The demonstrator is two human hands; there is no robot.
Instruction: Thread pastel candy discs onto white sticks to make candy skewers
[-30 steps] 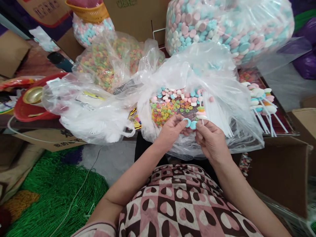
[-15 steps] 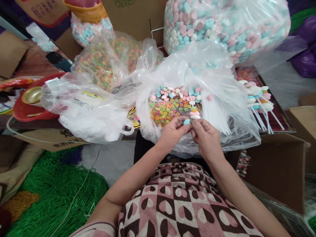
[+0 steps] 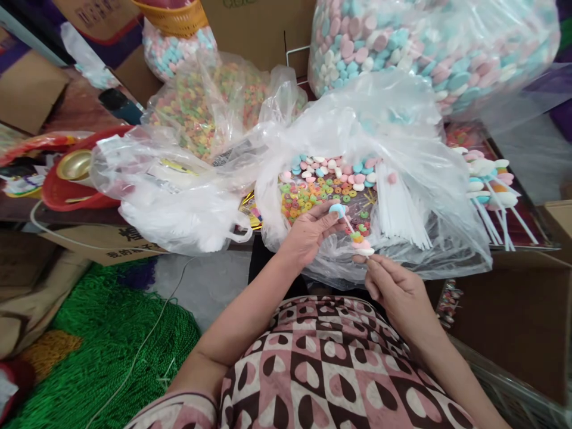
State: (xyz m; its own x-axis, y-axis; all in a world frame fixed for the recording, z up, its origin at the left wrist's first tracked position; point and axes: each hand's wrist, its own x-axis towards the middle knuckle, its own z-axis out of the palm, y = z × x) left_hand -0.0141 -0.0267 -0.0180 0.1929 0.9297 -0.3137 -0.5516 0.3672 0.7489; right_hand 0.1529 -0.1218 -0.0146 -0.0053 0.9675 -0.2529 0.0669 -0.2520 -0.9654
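My left hand [image 3: 308, 233] pinches a blue candy disc [image 3: 336, 209] at the tip of a thin white stick. Lower on the stick sit a few threaded candies [image 3: 360, 243], and my right hand [image 3: 395, 291] grips the stick just below them. Both hands hover over an open clear plastic bag [image 3: 429, 196] holding loose pastel discs [image 3: 333, 168], small coloured candy rings [image 3: 308, 195] and a bundle of white sticks [image 3: 398, 215].
Finished candy sticks [image 3: 489, 185] lie on a tray at the right. Large bags of pastel discs [image 3: 429, 47] and coloured rings [image 3: 205, 101] stand behind. A crumpled white bag [image 3: 170, 196], a red basin [image 3: 67, 187], cardboard boxes and green cord [image 3: 102, 351] fill the left.
My right hand has pulled down and back toward me with the stick, while my left hand holds the blue disc at the stick's tip. The camera view shifted slightly.
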